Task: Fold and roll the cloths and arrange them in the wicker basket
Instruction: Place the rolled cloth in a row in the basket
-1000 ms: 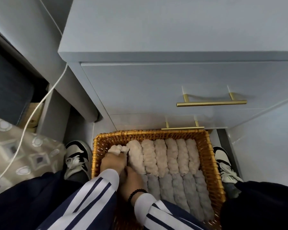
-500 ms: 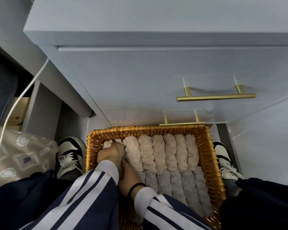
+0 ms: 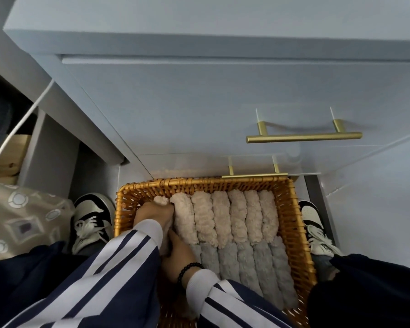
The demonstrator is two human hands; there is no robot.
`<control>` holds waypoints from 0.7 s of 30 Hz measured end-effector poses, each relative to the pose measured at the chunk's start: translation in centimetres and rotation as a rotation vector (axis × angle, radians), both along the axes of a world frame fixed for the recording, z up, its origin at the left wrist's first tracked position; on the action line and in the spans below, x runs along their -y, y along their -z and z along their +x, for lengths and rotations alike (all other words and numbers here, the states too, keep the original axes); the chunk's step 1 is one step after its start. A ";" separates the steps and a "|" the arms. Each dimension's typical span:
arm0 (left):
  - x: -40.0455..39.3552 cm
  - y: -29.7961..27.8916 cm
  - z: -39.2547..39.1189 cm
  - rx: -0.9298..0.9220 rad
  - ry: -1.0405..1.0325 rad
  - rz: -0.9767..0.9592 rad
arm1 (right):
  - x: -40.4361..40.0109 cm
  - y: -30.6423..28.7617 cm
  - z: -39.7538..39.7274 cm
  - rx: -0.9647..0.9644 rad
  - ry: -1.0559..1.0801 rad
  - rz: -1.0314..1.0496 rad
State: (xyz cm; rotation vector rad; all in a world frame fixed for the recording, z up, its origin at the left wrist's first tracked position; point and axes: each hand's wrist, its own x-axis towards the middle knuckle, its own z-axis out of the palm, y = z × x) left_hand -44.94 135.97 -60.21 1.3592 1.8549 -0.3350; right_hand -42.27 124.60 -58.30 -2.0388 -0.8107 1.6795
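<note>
Beige rolled cloth [image 3: 162,201] sits at the wicker basket's [image 3: 296,223] left end, gripped by left hand [image 3: 152,210] and right hand [image 3: 178,250], fingers curled round it.

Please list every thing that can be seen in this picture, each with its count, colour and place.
wicker basket: 1, golden brown, on the floor before the drawers
beige rolled cloths: 7 at least, far row of the basket
grey rolled cloths: 5 at least, near row
drawer unit: 1, pale blue-grey, behind the basket
drawer handles: 2, brass
cable: 1, white, left
patterned fabric: 1, beige, left
shoes: 2, black and white, beside the basket
left hand: on the leftmost beige roll
right hand: lower on that roll
</note>
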 end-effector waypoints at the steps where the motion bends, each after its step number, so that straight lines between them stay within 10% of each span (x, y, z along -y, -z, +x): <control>1: 0.0 0.3 0.1 -0.006 0.032 0.012 | 0.0 0.1 0.0 -0.021 0.025 0.004; 9: 1.0 0.2 1.3 -0.204 0.250 0.095 | 0.7 0.3 0.8 0.101 0.265 0.024; 21: 1.7 -0.4 -2.1 0.508 -0.424 -0.260 | -0.3 0.2 1.1 0.081 0.195 -0.077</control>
